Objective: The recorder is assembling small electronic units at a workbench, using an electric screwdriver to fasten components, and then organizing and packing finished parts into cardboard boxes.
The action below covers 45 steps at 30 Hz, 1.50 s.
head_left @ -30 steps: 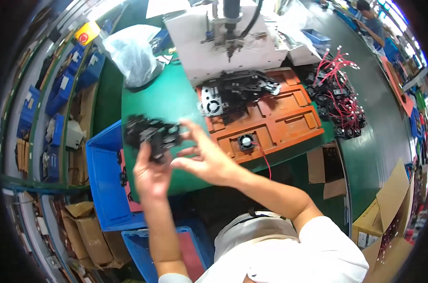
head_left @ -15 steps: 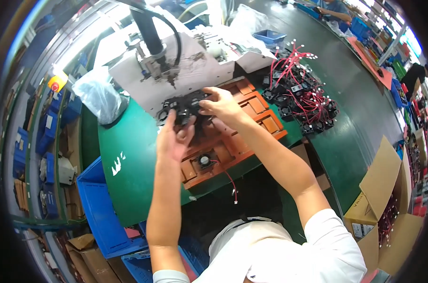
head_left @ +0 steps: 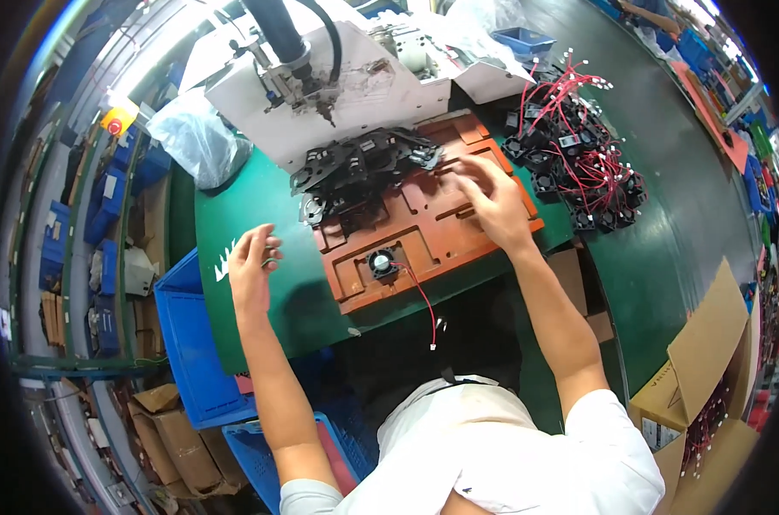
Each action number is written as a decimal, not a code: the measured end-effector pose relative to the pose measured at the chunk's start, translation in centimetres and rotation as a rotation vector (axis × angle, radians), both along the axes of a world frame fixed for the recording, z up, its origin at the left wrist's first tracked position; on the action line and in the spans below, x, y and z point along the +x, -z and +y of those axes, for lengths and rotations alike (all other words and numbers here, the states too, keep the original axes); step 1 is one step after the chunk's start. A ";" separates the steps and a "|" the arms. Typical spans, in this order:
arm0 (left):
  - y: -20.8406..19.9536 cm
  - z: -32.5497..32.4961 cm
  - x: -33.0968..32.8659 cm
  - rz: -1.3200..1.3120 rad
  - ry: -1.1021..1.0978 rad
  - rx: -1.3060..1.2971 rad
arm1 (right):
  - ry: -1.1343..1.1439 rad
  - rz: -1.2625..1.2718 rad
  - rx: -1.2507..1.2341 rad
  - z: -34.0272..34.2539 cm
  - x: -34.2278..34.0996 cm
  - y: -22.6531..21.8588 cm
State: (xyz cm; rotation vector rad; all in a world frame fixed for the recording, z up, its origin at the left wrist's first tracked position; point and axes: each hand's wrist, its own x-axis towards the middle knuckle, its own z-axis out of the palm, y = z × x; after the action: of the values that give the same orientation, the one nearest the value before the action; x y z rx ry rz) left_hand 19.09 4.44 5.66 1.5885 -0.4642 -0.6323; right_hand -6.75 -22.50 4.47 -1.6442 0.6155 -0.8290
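Observation:
My left hand point(head_left: 254, 264) hovers over the green table left of the orange fixture plate point(head_left: 458, 232), its fingers loosely bent and apart with nothing in them. Above the plate's right side is my right hand point(head_left: 495, 204), fingers spread and slightly curved, also without a thing in it. A pile of black plastic frames point(head_left: 364, 172) lies across the far left part of the plate, away from both hands. One small black fan point(head_left: 382, 263) sits in a front recess of the plate. Its red cable point(head_left: 424, 306) hangs over the near edge.
A machine head with a pointed tip point(head_left: 328, 113) stands over the far side. Many black fans with red wires point(head_left: 578, 163) are heaped at the right. A plastic bag point(head_left: 199, 142) lies at the far left, a blue bin point(head_left: 192, 352) nearer, an open carton point(head_left: 694, 360) at right.
Both hands have let go of the black plastic frames, which now rest on the plate. My left hand has drawn back left and nearer, my right hand to the right.

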 end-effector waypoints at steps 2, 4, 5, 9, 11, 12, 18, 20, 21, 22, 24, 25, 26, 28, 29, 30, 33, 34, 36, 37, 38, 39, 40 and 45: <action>3.8 2.2 1.6 -0.139 -0.436 0.039 | 0.115 0.082 -0.090 0.3 -1.8 2.6; 6.8 4.1 2.2 -0.231 -0.525 0.002 | 0.131 0.020 -0.097 0.9 -2.5 3.9; 7.6 4.3 1.9 -0.296 -0.556 -0.040 | 0.129 -0.018 -0.088 1.1 -2.6 4.1; 8.5 3.9 1.3 -0.566 -0.424 0.103 | 0.185 0.102 -0.244 1.8 -1.8 3.5; 8.2 3.2 0.5 -0.747 -0.395 0.242 | 0.214 0.204 -0.437 1.8 -1.6 3.9; 8.2 3.2 0.4 -0.712 -0.411 0.251 | 0.228 0.212 -0.486 2.0 -1.3 4.0; 7.3 3.4 0.1 -0.683 -0.399 0.187 | 0.212 0.221 -0.411 2.0 -1.5 4.8; 6.5 3.4 -0.2 -0.660 -0.365 0.181 | 0.209 0.228 -0.351 1.8 -1.7 4.5; 6.5 3.8 -0.3 -0.623 -0.349 0.181 | 0.180 0.206 -0.251 2.0 -1.5 4.4; 6.7 4.3 -0.3 -0.652 -0.347 0.180 | 0.208 0.185 -0.317 2.6 -1.1 4.0; 7.0 5.0 -0.4 -0.701 -0.330 0.165 | 0.248 0.169 -0.340 4.9 0.7 2.2; 6.8 5.2 -0.7 -0.727 -0.320 0.155 | 0.229 0.159 -0.314 6.3 1.2 1.3; 6.5 5.3 -1.0 -0.692 -0.305 0.148 | 0.179 0.099 -0.325 8.2 2.3 0.5; 6.8 5.6 -1.3 -0.706 -0.295 0.104 | 0.039 0.040 -0.309 12.9 4.6 -1.1; 6.9 6.0 -1.5 -0.705 -0.285 0.088 | -0.055 0.039 -0.279 15.4 5.8 -1.5; 7.0 6.7 -1.5 -0.719 -0.276 0.093 | -0.196 0.043 -0.369 17.3 6.9 -1.2; 7.3 8.3 -1.4 -0.648 -0.248 -0.001 | -0.588 0.108 -0.479 22.4 10.1 -0.1; 7.1 9.0 -1.2 -0.511 -0.235 -0.045 | -0.677 0.106 -0.492 23.8 11.0 0.1; 6.2 11.5 -0.3 -0.548 -0.349 -0.036 | -0.805 0.158 -0.501 26.0 12.0 0.8; 6.0 12.9 0.1 -0.583 -0.432 -0.043 | -0.824 0.190 -0.535 26.5 12.3 1.2; 6.1 15.6 1.1 -0.684 -0.530 0.008 | -0.848 0.187 -0.593 27.1 12.8 2.2; 6.9 18.3 2.5 -0.687 -0.652 0.029 | -0.867 0.185 -0.653 27.6 13.2 2.9; 6.5 19.9 3.6 -0.410 -0.790 -0.171 | -0.875 0.200 -0.659 28.1 14.1 3.0; 17.6 34.7 15.7 -0.294 -1.244 0.296 | -0.944 0.527 -1.103 33.6 20.3 2.4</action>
State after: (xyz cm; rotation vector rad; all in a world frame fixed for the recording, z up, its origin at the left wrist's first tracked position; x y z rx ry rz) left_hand 34.75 39.12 -11.95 1.8861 0.4571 0.5088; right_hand 13.54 11.13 2.03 -2.8172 -0.4378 0.0701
